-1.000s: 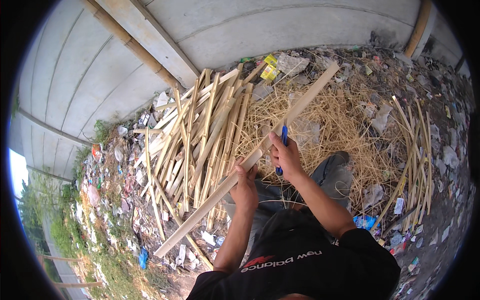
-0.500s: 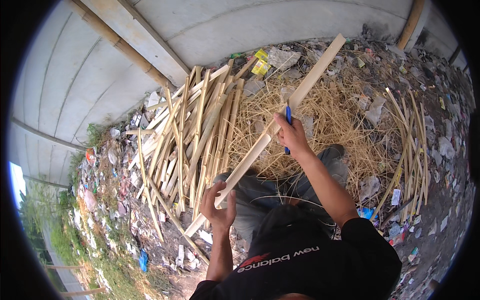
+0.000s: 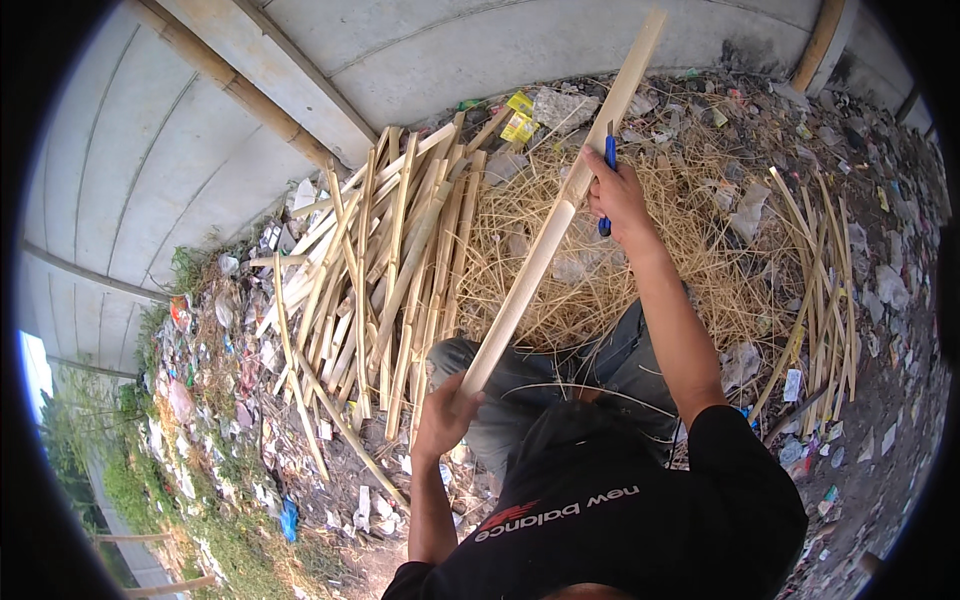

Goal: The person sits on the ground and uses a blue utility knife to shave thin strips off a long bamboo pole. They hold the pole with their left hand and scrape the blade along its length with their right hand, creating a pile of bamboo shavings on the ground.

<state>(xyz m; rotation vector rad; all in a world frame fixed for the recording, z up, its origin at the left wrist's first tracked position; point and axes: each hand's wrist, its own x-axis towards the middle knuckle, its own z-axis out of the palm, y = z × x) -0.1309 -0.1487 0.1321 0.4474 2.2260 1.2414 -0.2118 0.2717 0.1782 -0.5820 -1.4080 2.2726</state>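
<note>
A long split bamboo strip (image 3: 522, 285) slants across my lap, its pale inner face up and one joint partway along it. My left hand (image 3: 443, 416) is closed round its near end, by my left knee. Farther up, my right hand (image 3: 620, 200) grips the strip just past the joint. That same hand also holds a blue utility knife (image 3: 610, 152), its tip pointing away from me along the strip's right edge. Some of the right fingers are hidden behind the strip. Below it spreads a heap of thin bamboo shavings (image 3: 700, 250).
Many split bamboo strips (image 3: 385, 280) lie piled on the left. A smaller bundle of thin bamboo sticks (image 3: 825, 300) lies on the right. Litter covers the ground, with a stone chunk (image 3: 562, 110) at the back. A grey panel wall (image 3: 450, 50) with bamboo poles (image 3: 235, 80) stands behind.
The bamboo strip has shifted forward, away from me, its far end now against the wall in view. My right hand moved forward with the knife. My left hand, loosely open before, has closed on the near end.
</note>
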